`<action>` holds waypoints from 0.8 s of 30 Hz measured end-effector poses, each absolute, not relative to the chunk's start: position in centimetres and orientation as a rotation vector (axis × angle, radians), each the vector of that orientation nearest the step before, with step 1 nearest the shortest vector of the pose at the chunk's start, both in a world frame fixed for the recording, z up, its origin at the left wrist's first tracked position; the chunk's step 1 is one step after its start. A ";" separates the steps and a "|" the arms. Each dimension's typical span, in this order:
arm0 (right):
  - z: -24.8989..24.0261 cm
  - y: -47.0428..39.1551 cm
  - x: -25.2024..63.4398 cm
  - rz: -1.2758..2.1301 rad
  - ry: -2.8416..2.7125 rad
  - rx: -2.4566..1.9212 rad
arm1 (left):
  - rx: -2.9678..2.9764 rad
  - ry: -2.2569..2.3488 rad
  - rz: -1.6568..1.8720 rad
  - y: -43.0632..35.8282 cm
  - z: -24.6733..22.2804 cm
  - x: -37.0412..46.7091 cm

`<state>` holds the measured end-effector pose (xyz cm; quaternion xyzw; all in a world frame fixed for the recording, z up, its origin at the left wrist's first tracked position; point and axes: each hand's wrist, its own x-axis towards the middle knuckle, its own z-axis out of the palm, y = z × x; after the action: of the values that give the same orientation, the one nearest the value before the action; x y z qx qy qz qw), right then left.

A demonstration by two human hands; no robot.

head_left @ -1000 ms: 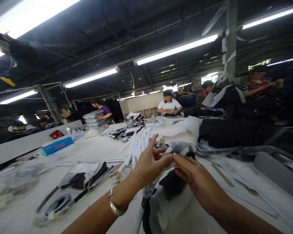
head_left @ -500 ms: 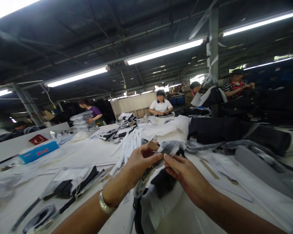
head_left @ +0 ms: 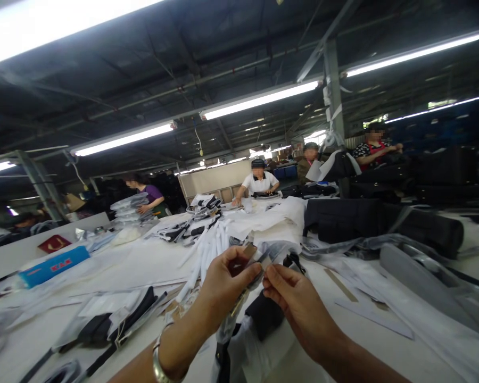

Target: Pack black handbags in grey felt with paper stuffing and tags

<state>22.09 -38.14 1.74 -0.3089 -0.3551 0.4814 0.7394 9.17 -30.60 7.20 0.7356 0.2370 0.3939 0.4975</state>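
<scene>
Near the middle of the view, my left hand (head_left: pixel 227 287) pinches a clear plastic wrap (head_left: pixel 277 249) and a small tan card piece (head_left: pixel 249 250). Close beside it, my right hand (head_left: pixel 299 303) has thumb and finger pressed together on the same plastic, almost touching the left fingertips. Black fabric (head_left: pixel 264 315) and more clear plastic hang or lie just below both hands. A silver bracelet (head_left: pixel 158 361) is on the left wrist. What exactly lies between the fingertips is too small to tell.
White strips (head_left: pixel 211 250) lie behind the hands. A blue roll (head_left: pixel 56 266) and wrapped black pieces (head_left: pixel 104 324) are at left. A large black bundle (head_left: pixel 343 218) and grey padded piece (head_left: pixel 419 282) are at right. Several people work beyond the white table (head_left: pixel 139 268).
The view has shifted, so the room sits lower. My hands remain together at the plastic, with the right fingers drawn in closer. The person in white across the table has stretched one arm sideways.
</scene>
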 end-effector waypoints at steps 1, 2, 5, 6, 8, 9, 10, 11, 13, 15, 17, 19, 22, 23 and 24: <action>1.8 -38.0 21.9 1.031 -0.771 -0.705 | 1.797 0.576 0.977 -30.7 7.2 9.2; 1.9 -37.9 21.7 1.012 -0.760 -0.726 | 1.818 0.581 1.002 -30.9 7.2 9.3; 2.0 -37.6 21.5 0.963 -0.727 -0.780 | 1.909 0.592 1.074 -31.5 7.6 9.2; 2.0 -37.5 21.5 0.946 -0.726 -0.794 | 1.935 0.594 1.088 -31.8 7.7 9.1; 2.0 -37.3 21.6 0.917 -0.748 -0.806 | 1.958 0.616 1.091 -32.3 8.2 9.0; 2.0 -37.3 21.7 0.908 -0.764 -0.803 | 1.962 0.638 1.082 -32.4 8.4 8.9; 2.0 -37.2 21.7 0.899 -0.777 -0.798 | 1.961 0.662 1.079 -32.5 8.5 8.9; 1.9 -37.1 21.7 0.886 -0.782 -0.798 | 1.960 0.683 1.083 -32.5 8.6 8.9; 1.8 -37.0 21.7 0.859 -0.774 -0.815 | 1.995 0.697 1.110 -32.2 8.6 9.0; 1.7 -36.9 21.6 0.837 -0.746 -0.839 | 2.100 0.687 1.149 -31.7 8.4 9.1; 1.6 -36.9 21.4 0.830 -0.715 -0.845 | 2.298 0.703 1.191 -31.4 8.2 9.1; 1.7 -36.8 21.2 0.851 -0.693 -0.825 | 2.557 0.768 1.274 -31.5 7.9 9.1; 2.2 -36.9 20.9 0.924 -0.663 -0.777 | 2.935 0.899 1.390 -32.2 7.4 9.0; 2.4 -37.0 20.9 0.949 -0.653 -0.755 | 3.034 0.925 1.406 -32.4 7.1 9.0; 2.6 -37.0 20.9 0.970 -0.650 -0.726 | 3.115 0.938 1.412 -32.7 6.8 9.0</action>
<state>20.94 -37.04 2.60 -0.3352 -0.2998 0.4477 0.7729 8.99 -32.69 6.76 0.8604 0.2592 0.3900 -0.2010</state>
